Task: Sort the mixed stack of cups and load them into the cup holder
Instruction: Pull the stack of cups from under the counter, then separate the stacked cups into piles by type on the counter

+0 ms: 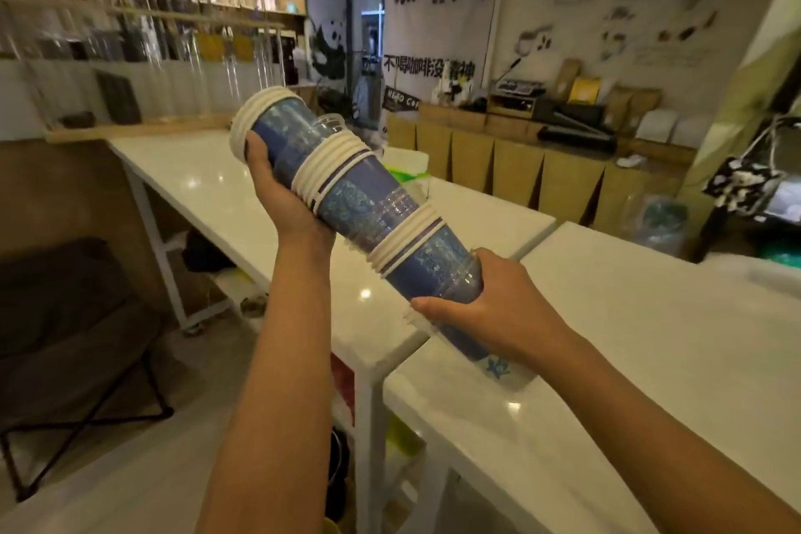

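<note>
The mixed stack of cups (346,204), blue patterned paper cups nested with clear plastic ones, hangs slanted in the air above the white tabletop (650,338), the left hand (277,191) cupping its upper part from beneath with fingers curled round it and the right hand (490,308) wrapped round its lower end. No cup holder can be made out. To split the stack well, I would keep the left hand firm and twist gently at a seam between paper and plastic, since jerking could crush the thin clear cups.
</note>
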